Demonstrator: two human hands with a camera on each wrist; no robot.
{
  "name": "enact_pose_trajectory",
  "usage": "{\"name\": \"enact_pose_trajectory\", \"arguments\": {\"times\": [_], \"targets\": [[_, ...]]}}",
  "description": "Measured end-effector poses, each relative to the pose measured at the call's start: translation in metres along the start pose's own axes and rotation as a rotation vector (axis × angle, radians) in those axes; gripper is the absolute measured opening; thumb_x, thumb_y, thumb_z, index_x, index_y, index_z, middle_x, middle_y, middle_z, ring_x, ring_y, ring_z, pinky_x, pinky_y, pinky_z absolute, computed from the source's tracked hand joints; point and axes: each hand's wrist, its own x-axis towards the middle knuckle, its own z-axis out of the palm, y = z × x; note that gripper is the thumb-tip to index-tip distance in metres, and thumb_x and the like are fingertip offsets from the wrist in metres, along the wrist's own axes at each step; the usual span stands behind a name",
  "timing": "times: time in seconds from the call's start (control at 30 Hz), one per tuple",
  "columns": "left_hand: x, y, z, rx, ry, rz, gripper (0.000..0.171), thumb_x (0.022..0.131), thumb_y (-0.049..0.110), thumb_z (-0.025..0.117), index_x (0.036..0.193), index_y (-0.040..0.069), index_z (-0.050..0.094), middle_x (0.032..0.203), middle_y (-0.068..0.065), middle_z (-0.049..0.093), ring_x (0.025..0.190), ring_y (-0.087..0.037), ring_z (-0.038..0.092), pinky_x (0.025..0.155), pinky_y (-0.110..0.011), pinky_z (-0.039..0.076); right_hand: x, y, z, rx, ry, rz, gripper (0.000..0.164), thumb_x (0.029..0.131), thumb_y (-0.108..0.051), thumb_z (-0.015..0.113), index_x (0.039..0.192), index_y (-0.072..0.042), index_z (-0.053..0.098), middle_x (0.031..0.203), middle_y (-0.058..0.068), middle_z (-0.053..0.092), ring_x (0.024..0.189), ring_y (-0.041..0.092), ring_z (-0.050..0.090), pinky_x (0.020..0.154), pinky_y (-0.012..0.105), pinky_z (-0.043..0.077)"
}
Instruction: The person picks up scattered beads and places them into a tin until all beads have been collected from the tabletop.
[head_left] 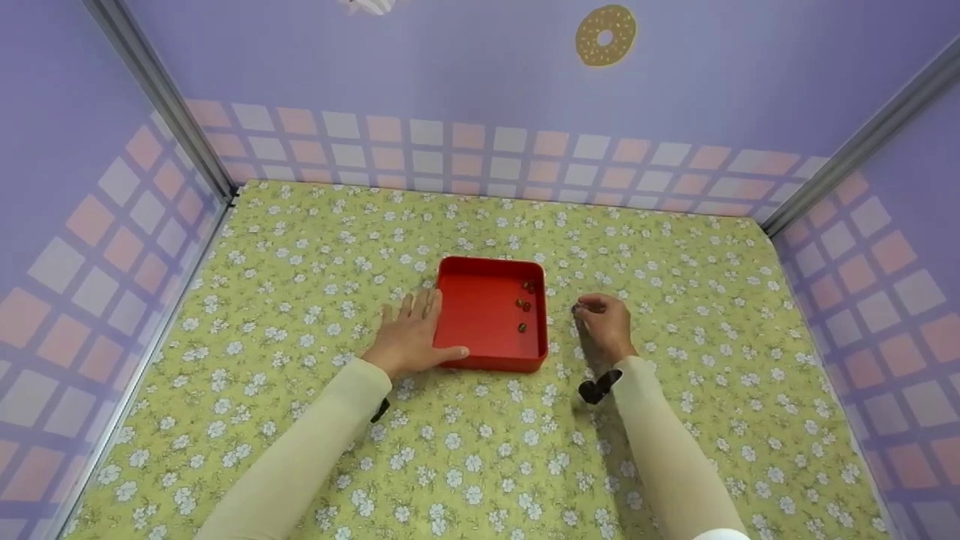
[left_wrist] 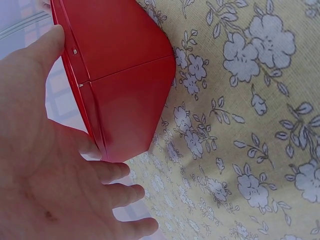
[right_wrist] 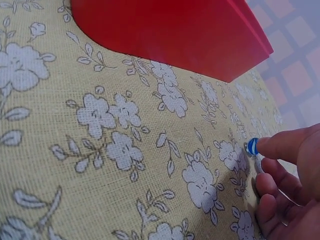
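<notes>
A shallow red tray sits on the table, with several small multicoloured marbles along the right side of its floor. My left hand is spread at the tray's left edge, fingers straight, the thumb reaching over the near rim. The left wrist view shows its palm facing the red wall. To the right of the tray, my right hand pinches a small round blue marble with a white streak between thumb and fingers, low over the cloth.
A yellow-green cloth with white flowers covers the table. Purple panels with pink and white squares enclose the back and both sides, joined by grey metal posts. A black strap is at my right wrist.
</notes>
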Motion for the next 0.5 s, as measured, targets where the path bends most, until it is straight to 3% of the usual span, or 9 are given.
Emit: {"name": "enact_pose_trajectory", "arguments": {"times": [0.5], "targets": [[-0.0009, 0.0002, 0.0008, -0.014, 0.01, 0.007, 0.109, 0.083, 0.075, 0.049, 0.157, 0.012, 0.0, 0.164, -0.013, 0.001, 0.151, -0.039, 0.006, 0.117, -0.065, 0.005, -0.0011, 0.0001, 0.0027, -0.063, -0.004, -0.022, 0.023, 0.092, -0.012, 0.064, 0.113, -0.006, 0.07, 0.11, 0.015, 0.068, 0.099, 0.025, 0.063, 0.084, 0.036, 0.052]]}}
